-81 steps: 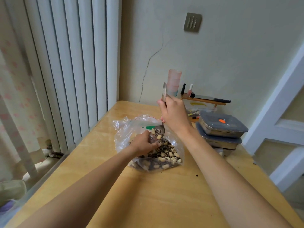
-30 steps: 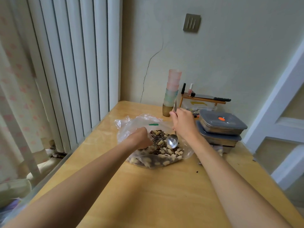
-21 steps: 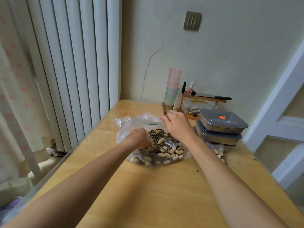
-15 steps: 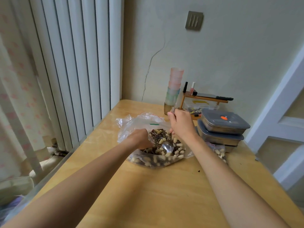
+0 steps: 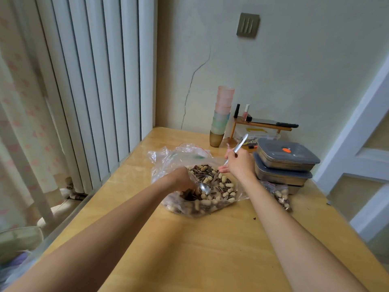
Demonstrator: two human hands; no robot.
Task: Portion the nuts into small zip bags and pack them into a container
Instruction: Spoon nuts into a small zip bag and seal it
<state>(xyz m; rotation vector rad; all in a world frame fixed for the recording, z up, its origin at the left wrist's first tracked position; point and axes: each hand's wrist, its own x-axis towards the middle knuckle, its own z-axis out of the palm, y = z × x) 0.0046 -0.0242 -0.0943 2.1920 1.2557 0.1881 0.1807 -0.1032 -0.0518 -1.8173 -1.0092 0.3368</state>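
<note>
1. The nuts (image 5: 219,187), peanuts in the shell mixed with striped sunflower seeds, lie heaped in a big clear plastic bag (image 5: 168,159) that rests open on the wooden table (image 5: 189,249), near its far end.
2. A metal spoon (image 5: 205,187) dips its bowl into the heap, the handle slanting up and away to the right.
3. The right hand (image 5: 239,164) grips the spoon's handle partway up, fingers curled round it, with the handle's end sticking out above the hand.
4. The left hand (image 5: 182,180) is down in the mouth of the bag just beside the spoon's bowl. Its fingers are turned away and buried among plastic and nuts, so I cannot tell whether they pinch anything.
5. A small bag (image 5: 281,196) already holding nuts lies on the table to the right of the big bag, just behind the right forearm.
6. Behind that small bag stand two stacked metal containers (image 5: 282,165) with grey lids, the top lid bearing an orange tab.
7. Farther back, against the wall, is a tall stack of pastel cups (image 5: 222,115).
8. Next to the cups stands a little wooden shelf (image 5: 263,125) carrying small bottles and a dark flat object.
9. White vertical blinds (image 5: 94,81) run along the table's left side.
</note>
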